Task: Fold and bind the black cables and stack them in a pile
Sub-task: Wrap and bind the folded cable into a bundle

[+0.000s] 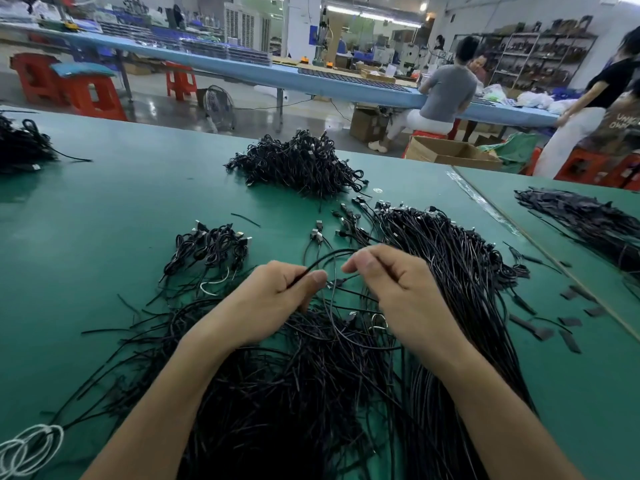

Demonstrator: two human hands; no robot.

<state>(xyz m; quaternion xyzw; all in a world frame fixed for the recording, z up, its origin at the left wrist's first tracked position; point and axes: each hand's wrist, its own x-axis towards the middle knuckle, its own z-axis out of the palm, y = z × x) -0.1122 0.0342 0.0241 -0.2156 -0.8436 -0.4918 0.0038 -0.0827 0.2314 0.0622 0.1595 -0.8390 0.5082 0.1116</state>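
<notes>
A cable-assembly workshop on a factory floor.

A long green work table carries heaps of black cables, some bundled and some loose. Behind it a long blue bench runs across the room, with a seated person working at it. Red plastic stools, open cardboard boxes and a floor fan stand on the shiny concrete floor. Metal shelving packed with stock lines the far wall, and strip lights hang overhead.
</notes>
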